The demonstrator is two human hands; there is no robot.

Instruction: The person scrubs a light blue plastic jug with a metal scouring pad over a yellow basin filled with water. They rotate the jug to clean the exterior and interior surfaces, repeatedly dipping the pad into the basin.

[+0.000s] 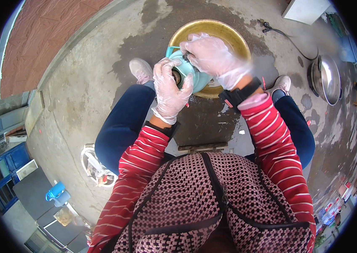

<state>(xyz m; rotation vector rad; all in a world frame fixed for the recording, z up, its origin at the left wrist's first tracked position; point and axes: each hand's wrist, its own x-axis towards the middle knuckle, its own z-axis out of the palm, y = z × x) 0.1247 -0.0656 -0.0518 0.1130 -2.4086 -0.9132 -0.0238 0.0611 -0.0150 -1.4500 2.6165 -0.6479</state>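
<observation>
Above a wide yellow basin [210, 25] I see a mint-green plastic vessel with a handle [202, 80], perhaps a thermos jug, tilted with its round dark opening towards me. My left hand [170, 90], in a clear disposable glove, grips it around that opening, fingers on one side and thumb on the other. My right hand [211, 57], gloved too, lies over the vessel's far side. A dark, rough pad [185, 57], seemingly a scrubber, shows under its fingers, mostly hidden. Some water is visible in the basin.
Wet concrete surrounds the basin, between my two shoes. A steel pan [329, 80] stands at the right, near a black power cable [292, 41]. By my left leg is a white bin [86, 158] with rubbish. A blue plastic jug [55, 191] sits farther left.
</observation>
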